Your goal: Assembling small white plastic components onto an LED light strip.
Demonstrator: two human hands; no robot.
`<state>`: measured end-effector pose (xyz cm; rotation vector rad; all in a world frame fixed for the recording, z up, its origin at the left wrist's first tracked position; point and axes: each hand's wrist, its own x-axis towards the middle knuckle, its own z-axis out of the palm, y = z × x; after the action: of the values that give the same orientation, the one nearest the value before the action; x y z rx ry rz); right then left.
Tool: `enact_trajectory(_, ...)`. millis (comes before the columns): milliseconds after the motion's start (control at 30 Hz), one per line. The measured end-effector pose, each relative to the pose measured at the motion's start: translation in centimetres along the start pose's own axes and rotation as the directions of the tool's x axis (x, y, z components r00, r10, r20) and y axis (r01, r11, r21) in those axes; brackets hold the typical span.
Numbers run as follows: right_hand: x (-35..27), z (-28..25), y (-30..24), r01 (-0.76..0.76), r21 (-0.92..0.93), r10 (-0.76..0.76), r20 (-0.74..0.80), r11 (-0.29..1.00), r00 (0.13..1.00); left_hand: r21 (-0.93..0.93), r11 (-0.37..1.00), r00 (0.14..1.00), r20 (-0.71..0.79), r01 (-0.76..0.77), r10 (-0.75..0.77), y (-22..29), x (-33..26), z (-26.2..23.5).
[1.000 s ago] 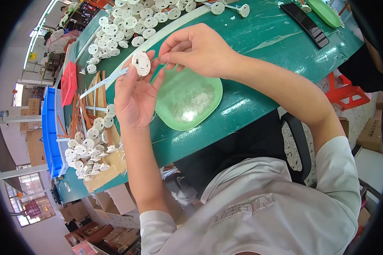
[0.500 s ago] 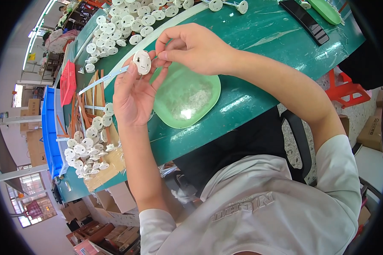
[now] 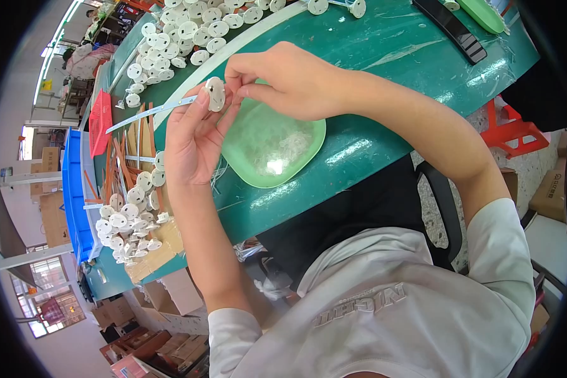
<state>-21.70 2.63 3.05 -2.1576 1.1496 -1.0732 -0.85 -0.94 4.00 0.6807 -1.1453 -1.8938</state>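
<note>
Between the thumb and fingers of my left hand (image 3: 195, 138) is a white round disc (image 3: 216, 94) with small slots, its face turned to the right. A pale blue strip (image 3: 151, 114) runs leftward from it. My right hand (image 3: 283, 79) pinches close to the disc's right edge, and whatever its fingertips hold is too small to make out. Below both hands a green tray (image 3: 252, 176) rests on the table, with clear thin bits (image 3: 293, 148) lying in it.
Many white discs (image 3: 189, 29) are heaped at the back, and more discs (image 3: 132, 214) with strips lie at the left on cardboard. A red basket (image 3: 101, 123) and a blue bin (image 3: 75, 195) stand far left. A black phone-like slab (image 3: 450, 30) lies back right.
The disc has tilted so that it shows more edge-on, and its strip has swung slightly. My right hand has shifted a little down and left, its fingers curled tighter.
</note>
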Motion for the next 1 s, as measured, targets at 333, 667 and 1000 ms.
enact_trajectory(333, 0.8, -0.6, 0.4, 0.091, 0.350, 0.030, -0.326, 0.932, 0.945, 0.186, 0.980, 0.997, 0.015, 0.068, -0.072, 0.1, -0.2, 0.3)
enact_trajectory(667, 1.3, -1.5, -0.2, 0.132, 0.759, 0.311, -0.410, 0.638, 0.858, 0.230, 0.970, 0.994, 0.052, 0.084, -0.099, -0.2, -0.4, 0.5)
enact_trajectory(1000, 0.9, -1.4, -0.2, 0.081, 0.654, 0.232, -0.378, 0.752, 0.896, 0.237, 0.971, 0.998, 0.057, -0.020, 0.006, -0.3, -0.2, 0.2)
